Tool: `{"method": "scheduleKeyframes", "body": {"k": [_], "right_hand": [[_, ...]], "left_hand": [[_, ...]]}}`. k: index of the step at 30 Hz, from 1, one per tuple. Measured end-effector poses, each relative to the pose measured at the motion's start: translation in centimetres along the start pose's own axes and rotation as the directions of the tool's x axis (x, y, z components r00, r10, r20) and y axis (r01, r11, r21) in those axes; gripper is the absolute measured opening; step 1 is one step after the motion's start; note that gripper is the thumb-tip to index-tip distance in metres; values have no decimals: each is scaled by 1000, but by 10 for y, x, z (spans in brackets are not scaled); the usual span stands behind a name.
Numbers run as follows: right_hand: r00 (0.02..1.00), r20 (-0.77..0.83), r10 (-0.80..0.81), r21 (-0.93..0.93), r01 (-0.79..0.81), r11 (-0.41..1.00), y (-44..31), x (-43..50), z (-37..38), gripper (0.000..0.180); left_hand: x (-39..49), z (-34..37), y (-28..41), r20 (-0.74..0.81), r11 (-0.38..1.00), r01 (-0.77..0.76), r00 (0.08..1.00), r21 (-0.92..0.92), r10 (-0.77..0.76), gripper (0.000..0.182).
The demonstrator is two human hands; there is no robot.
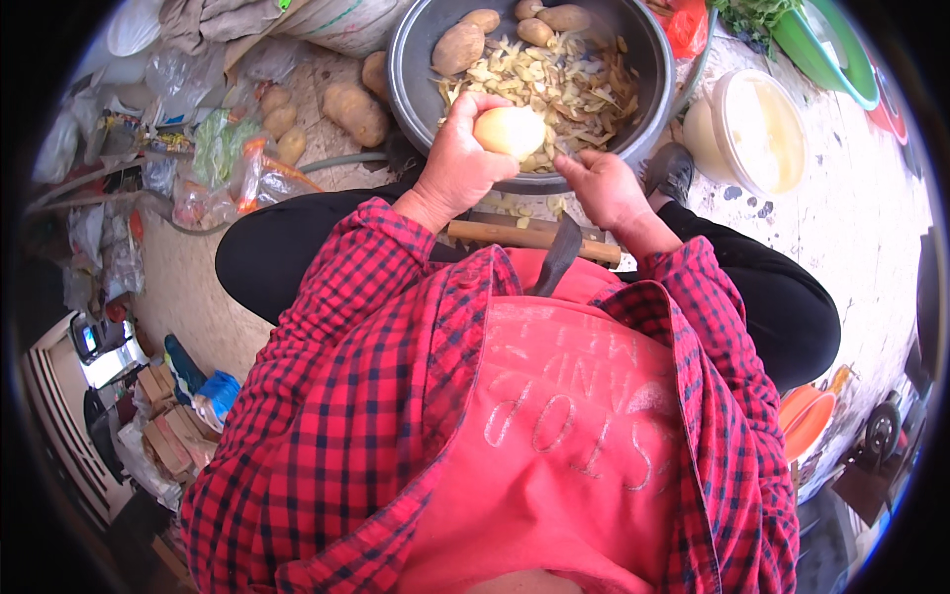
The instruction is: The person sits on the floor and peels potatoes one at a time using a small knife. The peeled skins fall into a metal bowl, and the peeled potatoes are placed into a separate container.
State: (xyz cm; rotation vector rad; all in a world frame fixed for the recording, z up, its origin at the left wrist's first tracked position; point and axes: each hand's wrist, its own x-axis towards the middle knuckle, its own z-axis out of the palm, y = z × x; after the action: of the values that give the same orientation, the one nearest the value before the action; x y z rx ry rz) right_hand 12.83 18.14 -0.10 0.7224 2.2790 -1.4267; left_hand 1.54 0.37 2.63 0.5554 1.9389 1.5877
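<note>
My left hand (464,156) grips a peeled potato (510,132) over the near side of a dark round basin (412,111). Just right of it, my right hand (605,185) is closed on a small tool at the basin's near rim; only a bit of it shows by the fingertips, and its kind cannot be told. Potato peelings (571,89) cover much of the basin's bottom. Several unpeeled potatoes lie at its far side, among them a large one (458,48) at the left.
Left of the basin, more unpeeled potatoes (355,113) lie on the floor near a hose and plastic bags (223,148). A white bucket (761,134) of cloudy liquid stands right of the basin, with a green basin (831,56) beyond. A wooden bar (534,239) lies close before me.
</note>
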Motion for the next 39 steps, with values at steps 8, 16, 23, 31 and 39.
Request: {"method": "scheduleKeyframes", "body": {"k": [8, 16, 23, 31, 39], "right_hand": [[993, -95, 76, 351, -37, 936, 9, 3, 0, 39], [969, -178, -170, 88, 187, 978, -12, -17, 3, 40], [989, -146, 1, -10, -2, 1000, 20, 11, 6, 47], [973, -183, -143, 213, 182, 960, 2, -4, 3, 38], [942, -149, -300, 9, 305, 952, -12, -21, 2, 36]], "left_hand": [[7, -2, -8, -48, 902, 136, 984, -410, -170, 61], [5, 1, -10, -42, 921, 218, 969, -324, -244, 60], [5, 3, -3, 157, 806, 177, 982, -565, -106, 55], [14, -8, -15, 288, 599, 372, 928, -709, -235, 38], [10, -3, -15, 342, 682, 473, 880, -558, -330, 38]]}}
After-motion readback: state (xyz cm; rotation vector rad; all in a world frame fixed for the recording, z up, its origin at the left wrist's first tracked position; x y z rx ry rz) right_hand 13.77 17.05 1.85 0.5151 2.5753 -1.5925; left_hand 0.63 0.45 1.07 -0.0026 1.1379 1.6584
